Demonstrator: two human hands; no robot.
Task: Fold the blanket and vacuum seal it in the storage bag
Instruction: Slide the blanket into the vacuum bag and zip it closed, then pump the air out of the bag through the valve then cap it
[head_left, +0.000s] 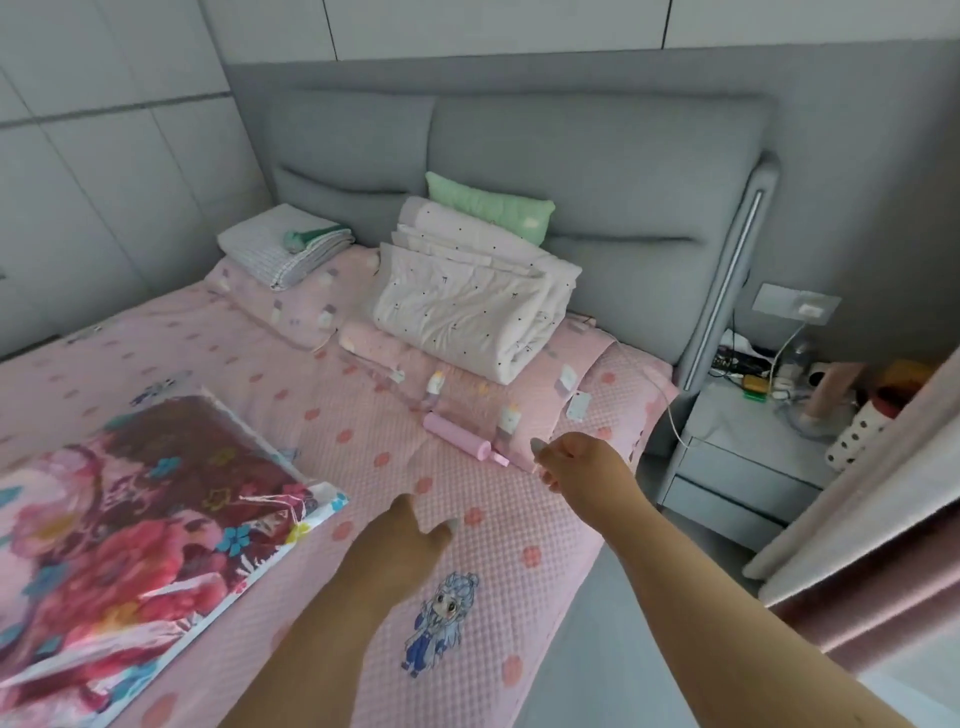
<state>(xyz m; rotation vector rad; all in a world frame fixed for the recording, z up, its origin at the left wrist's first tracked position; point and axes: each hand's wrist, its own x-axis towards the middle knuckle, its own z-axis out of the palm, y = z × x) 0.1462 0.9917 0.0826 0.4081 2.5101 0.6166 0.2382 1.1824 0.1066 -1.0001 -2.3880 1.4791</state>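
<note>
Bare forearms, no sleeves (long pale nails).

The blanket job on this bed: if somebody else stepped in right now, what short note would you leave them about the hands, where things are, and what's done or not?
Left hand: open, over the pink bedspread, holding nothing.
Right hand: reaching toward the pink hand pump lying mid-bed; its fingers are loosely curled, grip unclear, pump not yet held.
The floral blanket lies folded at the left, already inside the clear storage bag.
Done: folding and bagging, it seems. Whether the bag is zipped shut I cannot tell.
Left: pick up the pump, fit it to the bag's valve (not visible here), and draw the air out.
</note>
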